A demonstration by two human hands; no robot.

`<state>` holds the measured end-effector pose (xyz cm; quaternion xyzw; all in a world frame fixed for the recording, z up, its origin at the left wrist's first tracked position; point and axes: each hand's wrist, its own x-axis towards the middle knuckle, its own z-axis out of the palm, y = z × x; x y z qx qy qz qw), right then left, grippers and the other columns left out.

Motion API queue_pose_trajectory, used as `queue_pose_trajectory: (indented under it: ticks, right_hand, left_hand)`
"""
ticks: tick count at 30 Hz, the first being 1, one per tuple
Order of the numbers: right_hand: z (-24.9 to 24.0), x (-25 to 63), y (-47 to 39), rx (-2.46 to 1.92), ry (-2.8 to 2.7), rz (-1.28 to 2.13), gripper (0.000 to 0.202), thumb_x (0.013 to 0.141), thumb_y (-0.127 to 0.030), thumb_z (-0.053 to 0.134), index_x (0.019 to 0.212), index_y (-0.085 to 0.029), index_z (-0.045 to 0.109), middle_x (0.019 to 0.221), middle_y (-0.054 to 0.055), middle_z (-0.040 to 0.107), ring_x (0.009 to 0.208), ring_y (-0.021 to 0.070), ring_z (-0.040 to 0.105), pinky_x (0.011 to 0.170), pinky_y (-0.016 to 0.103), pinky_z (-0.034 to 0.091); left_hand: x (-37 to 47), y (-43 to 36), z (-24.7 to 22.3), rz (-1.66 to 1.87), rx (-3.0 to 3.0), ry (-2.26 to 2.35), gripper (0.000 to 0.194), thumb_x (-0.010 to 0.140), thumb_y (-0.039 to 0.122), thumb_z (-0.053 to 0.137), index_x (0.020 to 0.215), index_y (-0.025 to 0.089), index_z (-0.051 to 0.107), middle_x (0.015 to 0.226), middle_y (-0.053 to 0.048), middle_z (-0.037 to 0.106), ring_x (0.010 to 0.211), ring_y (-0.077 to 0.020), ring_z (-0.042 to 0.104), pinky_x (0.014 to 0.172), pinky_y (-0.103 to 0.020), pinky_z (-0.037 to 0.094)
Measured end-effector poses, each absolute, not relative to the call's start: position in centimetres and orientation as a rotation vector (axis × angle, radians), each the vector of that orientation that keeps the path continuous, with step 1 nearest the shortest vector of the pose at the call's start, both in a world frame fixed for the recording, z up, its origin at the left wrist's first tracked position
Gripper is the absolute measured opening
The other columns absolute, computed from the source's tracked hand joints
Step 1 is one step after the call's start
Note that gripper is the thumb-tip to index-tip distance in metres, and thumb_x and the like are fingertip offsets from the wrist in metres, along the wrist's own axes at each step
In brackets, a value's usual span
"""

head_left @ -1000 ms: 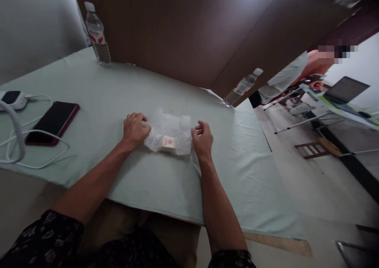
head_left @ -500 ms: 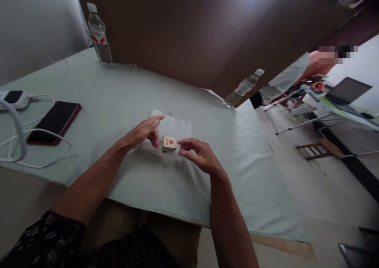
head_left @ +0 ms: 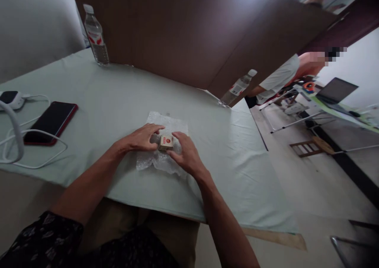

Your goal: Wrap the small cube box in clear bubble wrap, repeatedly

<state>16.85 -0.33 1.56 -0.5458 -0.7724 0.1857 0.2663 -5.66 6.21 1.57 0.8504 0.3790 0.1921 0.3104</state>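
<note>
A small cream-coloured box with a red mark on its top sits on a crumpled sheet of clear bubble wrap on the table. To the left of the box is my left hand, its thumb and fingers curved and spread apart. My right hand is at the box's right side, thumb near the front corner and fingers near the back corner. Whether either hand presses on the box is hard to tell. Neither hand closes round it.
On the left lie a dark phone in a red case, a white cable and a white charger. Water bottles stand by a brown board. A laptop and a person are beyond.
Both hands have come down closer around the box, the right one moving left. More of the bubble wrap's near part now shows, spread towards me. The view has shifted slightly.
</note>
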Motion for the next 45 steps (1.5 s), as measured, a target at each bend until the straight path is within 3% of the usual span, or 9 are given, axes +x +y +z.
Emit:
queue_pose_trajectory:
  ticks: [7,13,18,22,28,34,39,43,45]
  right_hand:
    - [-0.1,19.0,1.1,-1.555,-1.895,0.419,0.050,0.080,-0.034,0.067,0.128,-0.021,0.061,0.130,0.014,0.067,0.119,0.0294,0.062,0.103,0.048,0.047]
    - [-0.5,26.6,1.0,-1.839,-1.578,0.316,0.054,0.075,-0.039,0.065,0.124,-0.017,0.061,0.122,0.016,0.069,0.105,0.0295,0.065,0.096,0.050,0.050]
    - [-0.7,26.5,0.1,-1.877,-1.582,-0.010,0.057,0.080,-0.044,0.063,0.130,-0.017,0.058,0.136,0.021,0.059,0.128,0.0366,0.052,0.106,0.060,0.040]
    - [0.3,22.1,-1.2,-1.575,-1.941,0.092,0.051,0.088,-0.042,0.061,0.135,-0.022,0.057,0.139,0.015,0.060,0.133,0.0306,0.051,0.113,0.053,0.037]
    - [-1.0,19.3,-2.3,-1.563,-2.408,0.473,0.093,0.073,-0.065,0.074,0.148,-0.017,0.048,0.157,0.020,0.041,0.146,0.0388,0.037,0.117,0.058,0.033]
    - [-1.6,20.4,-2.2,-1.561,-2.443,0.497,0.103,0.070,-0.073,0.073,0.152,-0.017,0.043,0.159,0.021,0.038,0.149,0.0381,0.033,0.120,0.058,0.029]
    - [-1.6,20.1,-2.4,-1.519,-2.372,0.483,0.093,0.071,-0.066,0.075,0.146,-0.017,0.051,0.156,0.021,0.044,0.145,0.0378,0.040,0.117,0.058,0.033]
    - [-0.3,22.3,-2.1,-1.441,-2.049,0.295,0.049,0.088,-0.052,0.065,0.127,-0.022,0.064,0.137,0.015,0.063,0.130,0.0282,0.057,0.112,0.051,0.041]
    - [0.3,24.3,-1.4,-1.509,-1.780,0.081,0.040,0.090,-0.048,0.061,0.120,-0.022,0.066,0.130,0.014,0.068,0.125,0.0278,0.060,0.111,0.053,0.041]
  left_hand:
    - [-5.2,5.7,0.6,0.263,2.392,1.044,0.101,0.070,0.045,0.071,0.156,0.016,0.027,0.150,-0.019,0.047,0.138,-0.0378,0.041,0.114,-0.050,0.030]
    - [-4.8,5.6,0.2,0.197,2.420,1.106,0.107,0.072,0.047,0.073,0.159,0.014,0.020,0.159,-0.021,0.035,0.149,-0.0390,0.028,0.119,-0.049,0.022]
    - [-5.0,5.7,-0.2,0.231,2.417,1.083,0.104,0.073,0.046,0.072,0.159,0.016,0.022,0.159,-0.020,0.037,0.150,-0.0392,0.028,0.120,-0.050,0.022]
    - [-5.0,5.9,-0.7,0.276,2.431,1.073,0.103,0.073,0.049,0.073,0.158,0.018,0.025,0.158,-0.019,0.039,0.149,-0.0395,0.029,0.120,-0.051,0.022]
    - [-5.6,6.7,-1.0,0.193,2.428,1.085,0.107,0.073,0.059,0.071,0.159,0.017,0.024,0.163,-0.020,0.030,0.153,-0.0376,0.023,0.122,-0.050,0.018]
    - [-6.0,7.0,-0.4,0.118,2.421,1.011,0.107,0.069,0.060,0.074,0.157,0.018,0.029,0.165,-0.016,0.029,0.155,-0.0350,0.016,0.124,-0.047,0.012]
    - [-5.9,6.8,-0.4,0.084,2.418,1.059,0.114,0.066,0.060,0.078,0.158,0.016,0.027,0.165,-0.019,0.025,0.155,-0.0375,0.016,0.124,-0.051,0.009]
    - [-6.0,6.8,-0.7,0.090,2.430,1.050,0.113,0.067,0.058,0.078,0.159,0.018,0.025,0.166,-0.018,0.025,0.155,-0.0372,0.018,0.124,-0.051,0.011]
    - [-6.0,6.8,-0.6,0.083,2.442,1.037,0.112,0.069,0.059,0.076,0.159,0.019,0.024,0.166,-0.017,0.024,0.155,-0.0365,0.017,0.124,-0.050,0.011]
